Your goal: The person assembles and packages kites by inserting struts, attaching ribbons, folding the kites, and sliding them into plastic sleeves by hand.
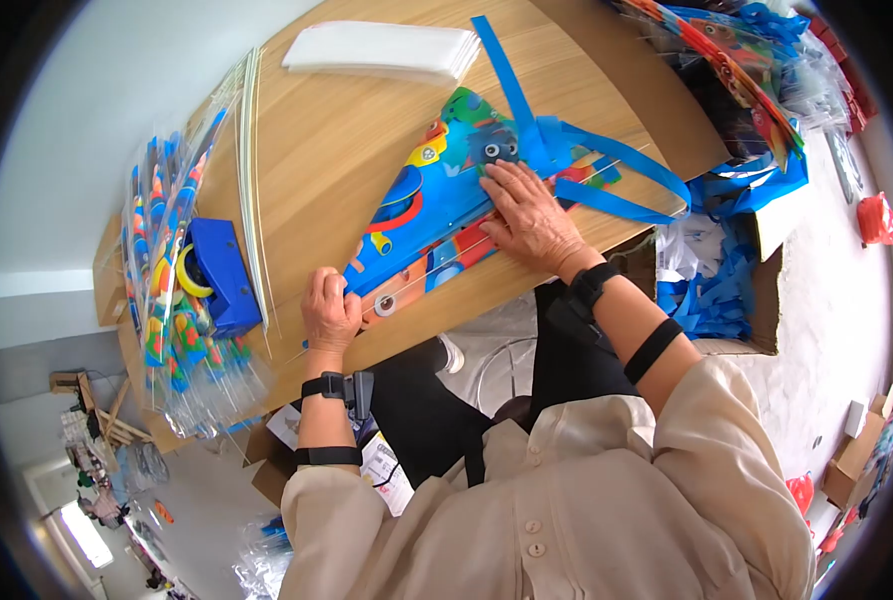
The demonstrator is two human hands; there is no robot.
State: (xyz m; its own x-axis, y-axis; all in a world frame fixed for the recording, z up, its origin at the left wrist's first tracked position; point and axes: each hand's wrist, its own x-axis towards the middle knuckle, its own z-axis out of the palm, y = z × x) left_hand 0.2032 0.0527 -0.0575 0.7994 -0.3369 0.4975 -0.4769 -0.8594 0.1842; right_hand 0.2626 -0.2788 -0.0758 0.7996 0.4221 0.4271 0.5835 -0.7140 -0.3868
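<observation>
A brightly printed kite [421, 205] with cartoon figures lies folded on the wooden table. Thin pale rods run along its length. Blue ribbon tails [621, 205] come off its right end and loop over the table, one strip reaching up toward the back. At the kite's left tip, near the table's front edge, my left hand [331, 310] is closed with its fingers pinched on the corner. My right hand [533, 215] lies flat over the kite's right half, fingers stretched out, pressing on the printed fabric.
White plastic sleeves [381, 50] are stacked at the back. Long thin rods [252, 180] lie left, beside a blue tape dispenser [222, 278] and several bagged kites [169, 235]. A cardboard box [766, 280] of blue ribbon stands right, below more kites [731, 75].
</observation>
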